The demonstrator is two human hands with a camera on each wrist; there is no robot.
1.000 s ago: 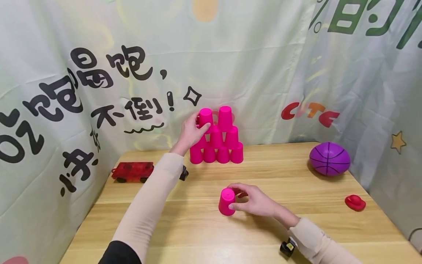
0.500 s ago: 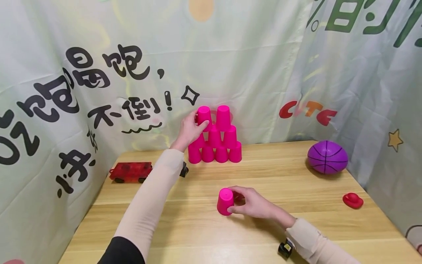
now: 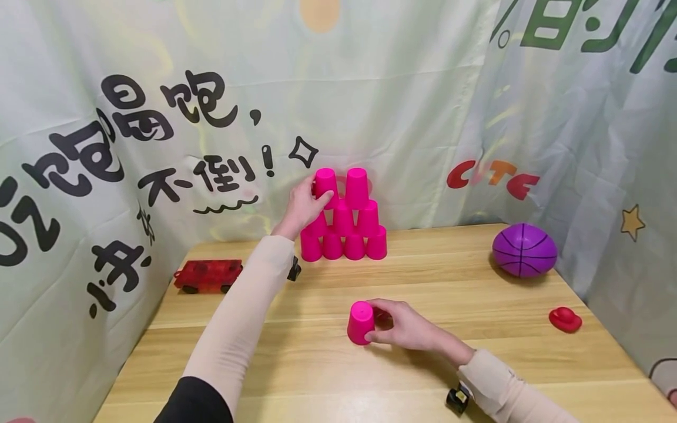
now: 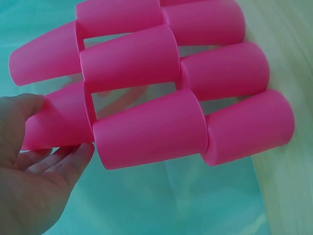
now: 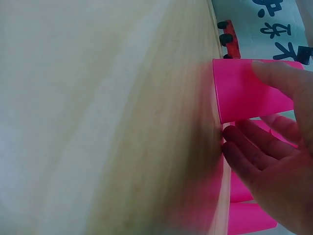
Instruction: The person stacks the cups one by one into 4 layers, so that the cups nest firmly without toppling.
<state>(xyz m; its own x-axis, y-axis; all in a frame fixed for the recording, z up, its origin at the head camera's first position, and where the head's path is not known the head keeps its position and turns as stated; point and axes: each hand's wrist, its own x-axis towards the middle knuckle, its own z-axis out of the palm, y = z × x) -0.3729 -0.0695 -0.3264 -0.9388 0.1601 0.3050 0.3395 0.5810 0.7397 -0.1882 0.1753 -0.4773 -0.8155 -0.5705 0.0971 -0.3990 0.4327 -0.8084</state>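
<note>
Pink cups stand upside down in a pyramid (image 3: 344,218) at the back of the table, with several in the bottom row, three above them and two on top. My left hand (image 3: 304,205) holds the top-left cup (image 3: 325,183) from its left side, thumb in front. In the left wrist view that cup (image 4: 61,117) sits with its rim on the row beneath, fingertips right at the rim. Nearer the front, my right hand (image 3: 407,326) grips a single upside-down pink cup (image 3: 361,322) between thumb and fingers. The right wrist view shows this cup (image 5: 239,90) with its rim down at the tabletop.
A red toy vehicle (image 3: 208,275) is at the left, partly behind the left sleeve. On the right are a purple ball (image 3: 523,249) and a small red toy hat (image 3: 565,319). A printed cloth (image 3: 370,117) hangs close behind the pyramid.
The head view has shifted slightly, so everything appears a little further left. Both hands keep their hold, and the cups stay where they were.
</note>
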